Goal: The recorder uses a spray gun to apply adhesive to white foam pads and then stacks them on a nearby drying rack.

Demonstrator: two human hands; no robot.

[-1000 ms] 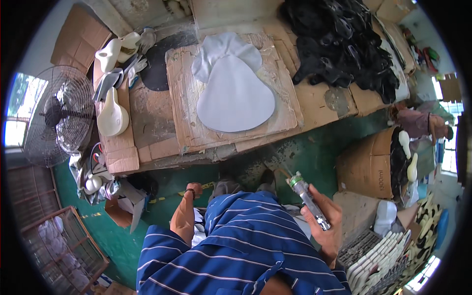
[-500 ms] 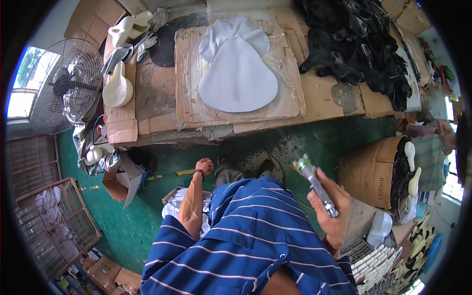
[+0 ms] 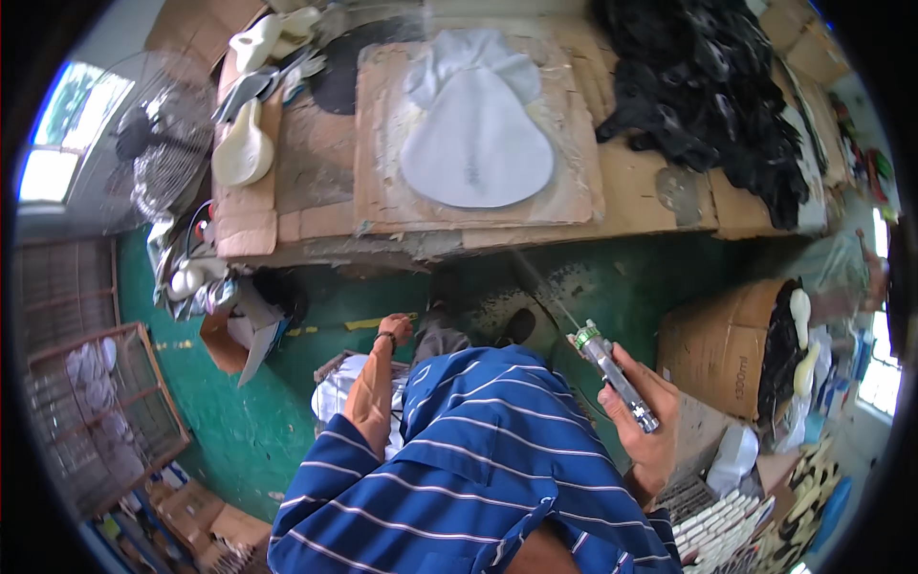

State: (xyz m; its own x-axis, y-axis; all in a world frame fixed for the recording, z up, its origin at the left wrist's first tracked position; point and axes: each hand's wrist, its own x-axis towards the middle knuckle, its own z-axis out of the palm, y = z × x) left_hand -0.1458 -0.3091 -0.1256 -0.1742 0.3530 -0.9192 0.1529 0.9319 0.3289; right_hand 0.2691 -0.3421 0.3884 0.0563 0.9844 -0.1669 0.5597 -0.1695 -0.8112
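Looking down from the head camera, we see our right hand (image 3: 643,421) closed around a metal spray gun (image 3: 614,376), its green-collared nozzle tilted up and to the left, toward the workbench. The gun sits low at the right of the view, well apart from the bench and just above the green floor (image 3: 650,287). Our left hand (image 3: 395,330) hangs down at the end of a straight forearm, near the floor beside a pale bundle (image 3: 335,397); its fingers curl downward, but we cannot tell whether they grip anything. A dark band circles that wrist.

On the cardboard-covered workbench (image 3: 631,191) lies a cardboard board (image 3: 378,134), and on it a white teardrop-shaped piece (image 3: 475,143), flat, with another white piece overlapping its upper end. To its right a heap of black pieces (image 3: 708,96) spreads across the bench. At the bench's left end we see cream-coloured shoe lasts (image 3: 241,148). A standing fan (image 3: 143,158) is at the left, a wire cage (image 3: 96,411) below it, and an open cardboard box (image 3: 727,344) stands right of the gun.
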